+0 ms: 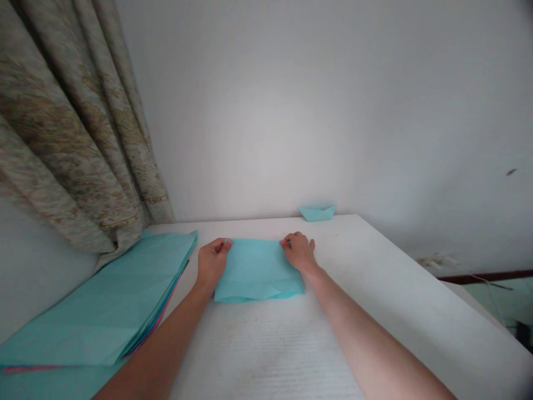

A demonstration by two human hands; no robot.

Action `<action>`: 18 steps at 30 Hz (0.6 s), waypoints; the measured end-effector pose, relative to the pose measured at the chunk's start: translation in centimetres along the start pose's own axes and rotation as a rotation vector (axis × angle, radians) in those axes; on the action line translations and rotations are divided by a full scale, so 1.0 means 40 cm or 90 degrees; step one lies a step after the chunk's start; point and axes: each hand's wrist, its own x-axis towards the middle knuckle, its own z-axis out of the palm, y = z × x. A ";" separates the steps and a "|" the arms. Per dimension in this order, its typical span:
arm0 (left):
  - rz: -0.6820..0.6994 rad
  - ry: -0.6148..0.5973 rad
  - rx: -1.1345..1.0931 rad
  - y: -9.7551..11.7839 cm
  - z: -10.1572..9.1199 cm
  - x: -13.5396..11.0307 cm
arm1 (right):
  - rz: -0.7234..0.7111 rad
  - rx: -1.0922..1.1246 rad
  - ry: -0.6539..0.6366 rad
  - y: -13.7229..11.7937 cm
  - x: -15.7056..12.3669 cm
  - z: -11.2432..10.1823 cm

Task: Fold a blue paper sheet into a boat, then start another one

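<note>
A folded sheet of light turquoise paper (pixel 259 270) lies on the white table in front of me. Its far edge is a straight fold, and its near edge gapes slightly, showing layers. My left hand (pixel 214 260) pinches the paper's far left corner between thumb and fingers. At the far right corner, my right hand (pixel 298 251) grips the paper with thumb and index finger, the other fingers curled and one standing a little apart. Behind it, near the wall, stands a small folded paper boat (pixel 317 213) of the same colour.
On the left a stack of large coloured paper sheets (pixel 100 300), turquoise on top, covers part of the white table (pixel 266 355). A patterned curtain (pixel 79 122) hangs above the stack. The wall (pixel 266 111) borders the far edge, and a cable (pixel 470 272) runs beyond the right edge.
</note>
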 end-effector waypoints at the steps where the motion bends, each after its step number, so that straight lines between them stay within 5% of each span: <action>1: 0.002 0.003 0.048 -0.004 -0.001 0.001 | 0.007 -0.004 -0.002 0.003 0.001 0.002; 6: 0.173 0.070 0.277 0.002 0.002 -0.015 | 0.000 -0.039 0.024 -0.008 -0.008 0.018; 8: 0.258 -0.069 0.284 0.012 0.015 -0.034 | -0.007 -0.042 0.021 -0.020 -0.013 0.025; 10: 0.334 -0.323 0.280 0.020 0.033 -0.056 | -0.018 -0.040 0.015 -0.029 -0.017 0.031; 12: 0.366 -0.487 0.311 0.023 0.047 -0.075 | -0.022 -0.038 0.008 -0.032 -0.021 0.033; 18: 0.318 -0.532 0.368 0.027 0.042 -0.079 | -0.070 -0.050 -0.133 0.018 -0.054 0.004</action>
